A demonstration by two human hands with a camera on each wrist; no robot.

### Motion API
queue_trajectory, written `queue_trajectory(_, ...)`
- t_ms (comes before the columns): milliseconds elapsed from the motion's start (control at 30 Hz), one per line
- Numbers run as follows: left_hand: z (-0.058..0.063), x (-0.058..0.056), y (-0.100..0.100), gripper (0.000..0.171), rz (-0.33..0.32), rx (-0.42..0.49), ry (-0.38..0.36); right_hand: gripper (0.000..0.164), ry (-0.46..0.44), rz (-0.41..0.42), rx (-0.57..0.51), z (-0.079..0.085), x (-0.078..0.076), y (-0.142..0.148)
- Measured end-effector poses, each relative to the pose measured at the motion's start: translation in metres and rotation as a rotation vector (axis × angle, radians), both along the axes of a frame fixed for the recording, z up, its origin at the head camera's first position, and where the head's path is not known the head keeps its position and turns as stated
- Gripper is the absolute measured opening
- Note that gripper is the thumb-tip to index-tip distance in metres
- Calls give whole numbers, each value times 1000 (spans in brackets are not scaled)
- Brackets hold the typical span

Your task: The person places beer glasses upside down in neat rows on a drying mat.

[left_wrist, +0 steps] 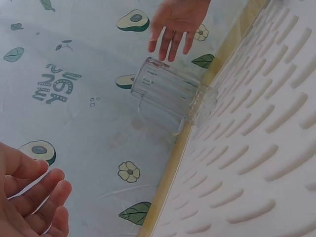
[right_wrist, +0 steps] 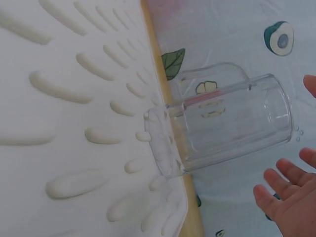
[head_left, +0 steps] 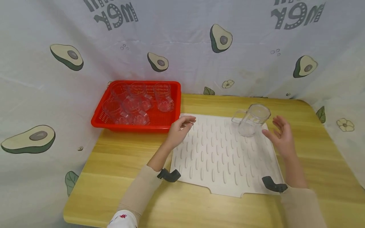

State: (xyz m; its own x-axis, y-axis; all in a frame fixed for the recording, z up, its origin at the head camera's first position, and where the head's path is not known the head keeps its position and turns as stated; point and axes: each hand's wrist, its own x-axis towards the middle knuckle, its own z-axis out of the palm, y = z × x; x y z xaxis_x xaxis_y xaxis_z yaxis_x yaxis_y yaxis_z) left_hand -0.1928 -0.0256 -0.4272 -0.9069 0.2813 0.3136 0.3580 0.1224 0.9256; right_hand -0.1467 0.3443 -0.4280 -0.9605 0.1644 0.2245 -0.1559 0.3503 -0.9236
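A clear mug [head_left: 252, 122] stands upright on the back right part of a white ridged draining mat [head_left: 219, 152], its handle turned to the left. Just right of the mug is my right hand [head_left: 280, 136], fingers relaxed and apart from it; the right wrist view shows the mug [right_wrist: 232, 123] with those fingertips beside its rim. My left hand [head_left: 179, 131] hovers over the mat's back left corner, close to the red basket [head_left: 137, 127], with loosely bent fingers and nothing in them. Several clear mugs [head_left: 163, 96] lie in the basket.
The mat lies on a wooden table [head_left: 114, 177], with a notched lip at its front edge. Behind the table and along its sides hangs a pale curtain [head_left: 182, 28] printed with avocados. The basket's raised rim borders the mat's back left corner.
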Motion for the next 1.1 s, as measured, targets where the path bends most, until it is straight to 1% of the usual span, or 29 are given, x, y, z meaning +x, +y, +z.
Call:
queue_trajectory(100,-1,7,-13,23,31,46,-9,74,1,-19,-36,-3,5,-5)
queue_trajectory(200,2,12,-25,22,60,86,4,73,8,-40,-63,-6,11,-9)
queue_trajectory(333,6,15,-44,21,143,114,41,71,9,-49,-67,-10,19,-13)
queue_trajectory(467,7,14,-65,20,249,141,58,71,-26,-58,15,-14,27,-18)
queue_trajectory(500,8,13,-70,19,280,144,59,72,-37,-60,50,-15,29,-19)
queue_trajectory(567,9,11,-78,19,351,135,51,72,-57,-64,89,-17,34,-22)
queue_trajectory(633,9,9,-85,19,443,105,36,72,-75,-57,116,-20,40,-24)
queue_trajectory(733,9,5,-92,19,592,31,4,72,-94,-59,143,-26,48,-27)
queue_trajectory(800,7,2,-97,19,679,-12,1,71,-103,-48,174,-29,52,-28)
queue_trajectory(900,7,-1,-103,18,771,-78,16,70,-111,-37,216,-33,57,-27)
queue_trajectory(967,7,-3,-106,17,823,-140,31,69,-121,-23,242,-35,60,-25)
queue_trajectory(1100,8,-7,-110,18,888,-281,31,70,-168,-3,270,-39,66,-23)
